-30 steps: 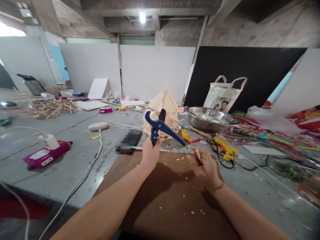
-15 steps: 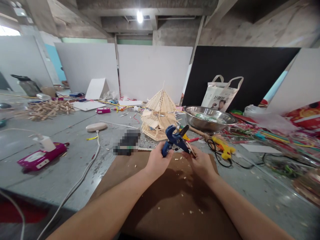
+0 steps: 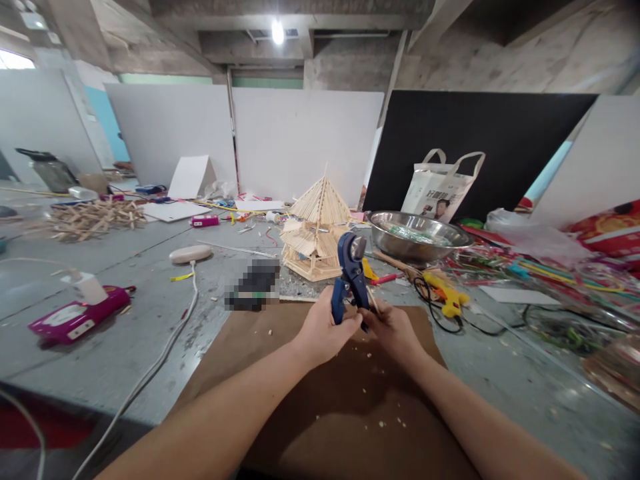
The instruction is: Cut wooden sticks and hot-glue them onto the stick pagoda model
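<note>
My left hand [image 3: 323, 330] is closed around the handles of a blue pipe cutter [image 3: 356, 273], which stands nearly upright with its jaw at the top. Close beside it, my right hand [image 3: 399, 331] pinches a thin wooden stick [image 3: 372, 299], its fingers near the cutter's lower handle; whether they touch it I cannot tell. Behind the cutter stands a pagoda-like model [image 3: 320, 207] built of thin wooden sticks. Under both hands lies a brown board [image 3: 300, 407] with small wood scraps on it.
A steel basin [image 3: 420, 240] and a yellow glue gun [image 3: 450, 300] are on the right, near tangled coloured strips. At left are a purple power strip [image 3: 83, 313], a white cable [image 3: 165, 353] and a stick pile [image 3: 95, 217]. A blurred dark object [image 3: 254, 285] lies left of the model.
My left hand has turned the pipe cutter from tilted to nearly upright, its jaw swinging up. My right hand has moved slightly inward with the stick.
</note>
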`<action>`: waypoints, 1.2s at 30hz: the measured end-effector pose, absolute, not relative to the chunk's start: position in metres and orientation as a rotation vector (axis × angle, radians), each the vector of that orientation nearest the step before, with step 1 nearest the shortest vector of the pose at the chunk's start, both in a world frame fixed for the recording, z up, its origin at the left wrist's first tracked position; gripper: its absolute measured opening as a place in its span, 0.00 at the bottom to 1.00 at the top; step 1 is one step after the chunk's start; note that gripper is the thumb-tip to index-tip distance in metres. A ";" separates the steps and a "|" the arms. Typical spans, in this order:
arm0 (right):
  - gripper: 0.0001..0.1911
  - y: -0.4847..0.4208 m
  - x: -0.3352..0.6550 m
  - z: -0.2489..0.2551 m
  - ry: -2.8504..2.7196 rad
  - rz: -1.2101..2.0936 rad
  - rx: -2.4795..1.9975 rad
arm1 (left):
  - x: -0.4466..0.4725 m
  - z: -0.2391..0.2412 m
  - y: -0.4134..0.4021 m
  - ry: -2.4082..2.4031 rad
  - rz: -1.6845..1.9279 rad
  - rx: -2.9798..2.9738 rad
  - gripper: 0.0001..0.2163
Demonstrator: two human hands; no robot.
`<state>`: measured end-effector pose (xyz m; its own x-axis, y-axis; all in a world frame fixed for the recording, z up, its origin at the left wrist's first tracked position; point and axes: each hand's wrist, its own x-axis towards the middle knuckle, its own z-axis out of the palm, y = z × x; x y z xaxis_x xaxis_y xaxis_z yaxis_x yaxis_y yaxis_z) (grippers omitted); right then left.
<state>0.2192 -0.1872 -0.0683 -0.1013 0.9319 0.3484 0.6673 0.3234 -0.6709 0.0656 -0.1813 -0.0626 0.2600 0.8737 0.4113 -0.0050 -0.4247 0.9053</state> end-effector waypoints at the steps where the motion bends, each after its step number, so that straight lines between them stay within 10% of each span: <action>1: 0.15 -0.187 0.218 -0.069 -1.818 0.494 -1.422 | 0.066 -0.061 -0.182 0.752 1.269 1.618 0.15; 17: 0.18 -0.184 0.218 -0.072 -1.516 0.739 -1.294 | 0.055 -0.056 -0.167 0.837 1.156 1.398 0.11; 27: 0.13 -0.173 0.231 -0.066 -1.232 0.800 -1.221 | 0.050 -0.062 -0.161 1.286 1.039 2.095 0.28; 36: 0.10 -0.178 0.219 -0.063 -1.082 1.056 -1.039 | 0.053 -0.056 -0.162 0.633 0.978 1.104 0.13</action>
<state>0.2190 -0.1778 -0.0632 0.1440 0.9769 0.1580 -0.1346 0.1775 -0.9749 0.0531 -0.1617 -0.0557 0.4551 0.8896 0.0387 -0.3283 0.1272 0.9360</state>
